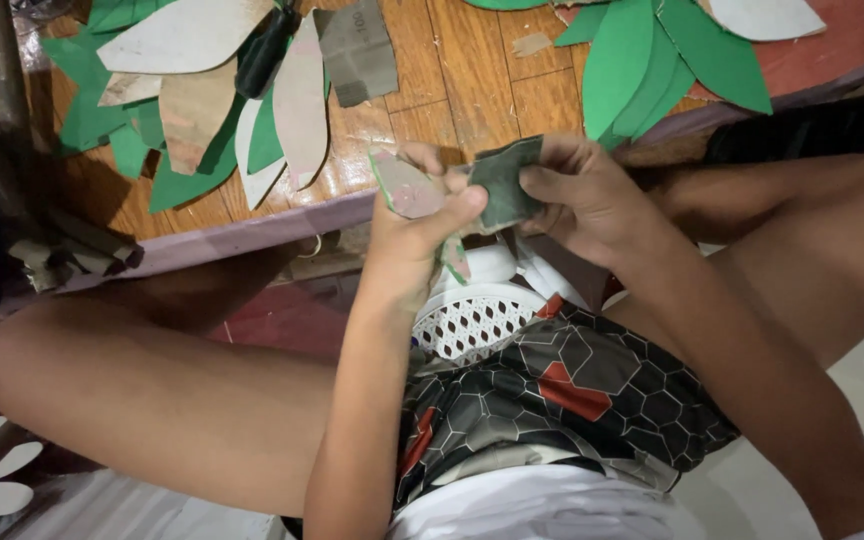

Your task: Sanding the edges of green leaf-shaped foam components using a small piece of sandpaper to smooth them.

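Note:
My left hand (pixel 414 232) grips a small leaf-shaped cutout (pixel 404 186), pinkish-grey on its face with a green edge, held upright in front of me. My right hand (pixel 580 196) holds a folded piece of dark grey-green sandpaper (pixel 504 180) pressed against that cutout. Both hands meet above a white lattice plastic stool (pixel 477 318) between my bare knees.
A low wooden table (pixel 472 80) lies ahead. On its left is a pile of green and pale leaf cutouts (pixel 202 100), a dark bottle (pixel 262 55) and a grey sandpaper sheet (pixel 357 50). More green leaves (pixel 642 55) lie at the right. Dark branches (pixel 12 150) stand far left.

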